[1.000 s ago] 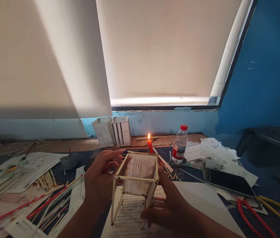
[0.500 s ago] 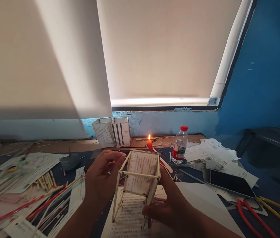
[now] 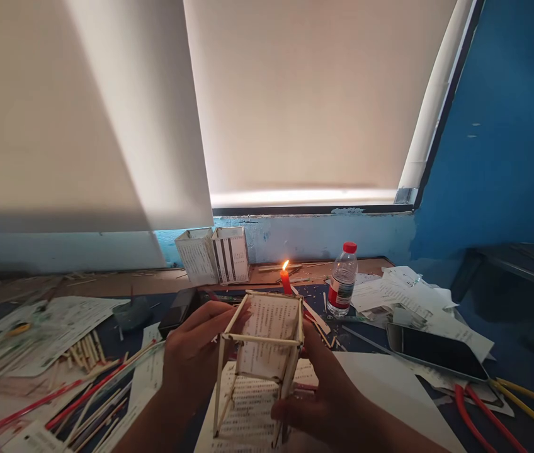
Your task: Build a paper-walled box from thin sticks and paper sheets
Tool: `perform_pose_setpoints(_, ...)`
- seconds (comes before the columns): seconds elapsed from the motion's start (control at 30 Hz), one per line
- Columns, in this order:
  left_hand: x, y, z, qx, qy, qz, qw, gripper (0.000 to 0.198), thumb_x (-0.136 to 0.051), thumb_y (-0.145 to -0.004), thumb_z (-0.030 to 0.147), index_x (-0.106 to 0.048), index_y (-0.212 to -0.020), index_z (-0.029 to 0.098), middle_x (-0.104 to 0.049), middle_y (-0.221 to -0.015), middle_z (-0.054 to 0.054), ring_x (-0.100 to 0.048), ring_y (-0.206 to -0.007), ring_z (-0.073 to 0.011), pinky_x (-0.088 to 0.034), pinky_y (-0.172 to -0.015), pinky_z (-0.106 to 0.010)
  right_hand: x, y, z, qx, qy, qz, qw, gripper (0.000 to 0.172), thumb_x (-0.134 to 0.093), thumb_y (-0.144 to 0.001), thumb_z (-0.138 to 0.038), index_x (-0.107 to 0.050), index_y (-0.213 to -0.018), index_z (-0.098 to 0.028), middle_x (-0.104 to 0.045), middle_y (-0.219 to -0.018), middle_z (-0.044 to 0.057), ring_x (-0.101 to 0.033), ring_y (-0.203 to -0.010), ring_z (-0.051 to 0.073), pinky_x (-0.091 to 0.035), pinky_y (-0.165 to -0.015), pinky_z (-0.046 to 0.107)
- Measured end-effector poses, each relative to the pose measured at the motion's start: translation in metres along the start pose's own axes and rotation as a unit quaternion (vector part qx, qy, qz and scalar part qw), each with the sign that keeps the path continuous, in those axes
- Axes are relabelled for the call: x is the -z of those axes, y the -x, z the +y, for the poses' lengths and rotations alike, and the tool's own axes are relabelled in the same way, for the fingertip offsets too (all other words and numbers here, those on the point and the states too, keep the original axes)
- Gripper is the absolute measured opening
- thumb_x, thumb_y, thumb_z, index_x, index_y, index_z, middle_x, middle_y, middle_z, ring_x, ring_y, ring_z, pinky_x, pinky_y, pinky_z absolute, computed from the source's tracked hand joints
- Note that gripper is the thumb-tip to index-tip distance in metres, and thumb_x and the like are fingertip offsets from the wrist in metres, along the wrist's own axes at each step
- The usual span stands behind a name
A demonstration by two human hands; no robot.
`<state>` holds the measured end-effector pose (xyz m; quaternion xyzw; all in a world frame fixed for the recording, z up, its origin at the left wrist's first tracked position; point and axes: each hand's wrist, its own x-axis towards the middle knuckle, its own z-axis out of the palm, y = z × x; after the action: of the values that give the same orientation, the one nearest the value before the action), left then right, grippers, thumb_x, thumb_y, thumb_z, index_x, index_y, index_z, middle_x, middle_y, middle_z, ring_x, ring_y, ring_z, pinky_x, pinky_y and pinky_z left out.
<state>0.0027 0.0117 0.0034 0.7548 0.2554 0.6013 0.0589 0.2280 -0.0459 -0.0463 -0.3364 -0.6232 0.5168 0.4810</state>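
Observation:
A small open box frame point(image 3: 262, 340) of thin wooden sticks, with a printed paper panel point(image 3: 269, 321) on its far side, stands tilted in the middle. My right hand point(image 3: 318, 390) is closed around its right side, the thumb in front of the near post. At the upper left side of the frame, my left hand point(image 3: 196, 346) has its fingers curled in against it, the fingertips partly hidden behind the sticks. Under the frame lies a printed sheet point(image 3: 248, 402). Just beyond it a red candle point(image 3: 286, 281) burns.
Two paper-covered stick boxes point(image 3: 230, 255) stand by the wall. To the right are a water bottle point(image 3: 343, 280), a phone point(image 3: 437, 352), papers point(image 3: 403, 296) and red-handled pliers point(image 3: 472, 412). Loose sticks point(image 3: 87, 352), a small cup point(image 3: 132, 313) and a dark box point(image 3: 179, 308) lie left.
My left hand has lowered slightly, its fingers now farther behind the frame's left side. The frame stays in my right hand; the whole view has shifted a little.

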Motion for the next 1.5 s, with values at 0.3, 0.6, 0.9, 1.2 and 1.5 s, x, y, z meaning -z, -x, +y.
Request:
perform_pose_setpoints(0.3, 0.0, 0.002, 0.001, -0.086, -0.084, 0.001, 0.993, 0.03, -0.074, -0.087, 0.009, -0.078, -0.112, 0.025, -0.073, -0.091, -0.001, -0.069, -0.069, -0.0104, -0.056, -0.063, -0.017, 0.001, 0.001, 0.002, -0.007, 0.014, 0.01, 1.0, 0.105, -0.095, -0.065, -0.039, -0.04, -0.154, -0.034, -0.056, -0.138, 0.012, -0.057, -0.124, 0.035, -0.059, -0.089, 0.043)
perform_pose_setpoints(0.6, -0.002, -0.001, 0.009, -0.104, -0.132, -0.024, 0.985, 0.028, -0.075, -0.086, 0.011, -0.076, -0.111, 0.023, -0.078, -0.088, -0.002, -0.073, -0.071, -0.0137, -0.06, -0.065, -0.02, 0.003, -0.001, -0.003, 0.027, 0.053, 0.012, 0.998, 0.1, -0.095, -0.066, -0.039, -0.044, -0.152, -0.033, -0.06, -0.135, 0.012, -0.059, -0.12, 0.035, -0.055, -0.097, 0.049)
perform_pose_setpoints(0.9, 0.001, -0.002, 0.01, -0.109, -0.135, -0.009, 0.985, 0.013, -0.072, -0.09, 0.013, -0.075, -0.101, 0.02, -0.073, -0.082, -0.004, -0.068, -0.063, -0.0127, -0.057, -0.06, -0.02, 0.003, 0.001, 0.0, 0.003, 0.047, 0.021, 0.999, 0.104, -0.095, -0.065, -0.037, -0.042, -0.154, -0.035, -0.058, -0.137, 0.012, -0.059, -0.121, 0.036, -0.057, -0.093, 0.049)
perform_pose_setpoints(1.2, -0.002, -0.004, 0.008, -0.112, -0.157, -0.032, 0.981, 0.03, -0.074, -0.087, 0.009, -0.072, -0.115, 0.021, -0.076, -0.083, -0.001, -0.072, -0.067, -0.0124, -0.056, -0.06, -0.017, 0.0, 0.001, -0.002, -0.01, 0.011, 0.01, 1.0, 0.104, -0.095, -0.065, -0.04, -0.041, -0.154, -0.035, -0.057, -0.138, 0.012, -0.058, -0.122, 0.034, -0.06, -0.084, 0.041)
perform_pose_setpoints(1.5, -0.002, 0.0, 0.009, -0.078, -0.146, -0.009, 0.986, 0.025, -0.074, -0.089, 0.014, -0.074, -0.112, 0.024, -0.072, -0.078, 0.0, -0.069, -0.059, -0.0116, -0.053, -0.055, -0.018, 0.002, -0.001, -0.002, 0.03, 0.054, 0.016, 0.998, 0.099, -0.095, -0.066, -0.039, -0.045, -0.151, -0.033, -0.06, -0.134, 0.012, -0.06, -0.12, 0.035, -0.055, -0.096, 0.05)
